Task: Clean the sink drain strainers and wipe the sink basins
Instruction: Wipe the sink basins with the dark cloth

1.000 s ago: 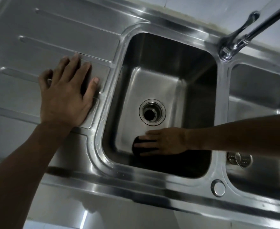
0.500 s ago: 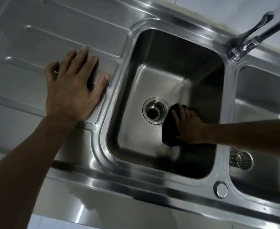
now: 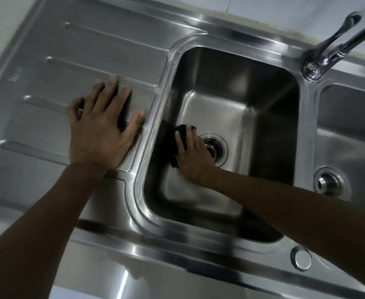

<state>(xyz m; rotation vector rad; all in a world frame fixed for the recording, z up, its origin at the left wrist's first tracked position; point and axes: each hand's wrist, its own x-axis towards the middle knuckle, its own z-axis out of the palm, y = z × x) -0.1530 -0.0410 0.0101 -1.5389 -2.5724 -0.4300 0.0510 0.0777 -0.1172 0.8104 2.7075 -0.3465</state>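
Presently: left hand (image 3: 99, 134) released, palm down with fingers spread flat on the drainboard (image 3: 104, 50), thumb near the rim of the left basin (image 3: 252, 117). Right hand (image 3: 193, 156) reaches down into that basin, fingers extended and pressing a black cloth (image 3: 169, 143) against the basin floor, not clenched round it; the cloth sits just left of the drain (image 3: 217, 147), whose left edge the hand covers. Strainer (image 3: 329, 184) sits in the right basin (image 3: 349, 117); faucet (image 3: 328, 55) stands at the far rim between the basins.

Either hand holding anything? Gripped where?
Right hand presses a black cloth from above, fingers flat on it. Left hand flat on the drainboard, empty.
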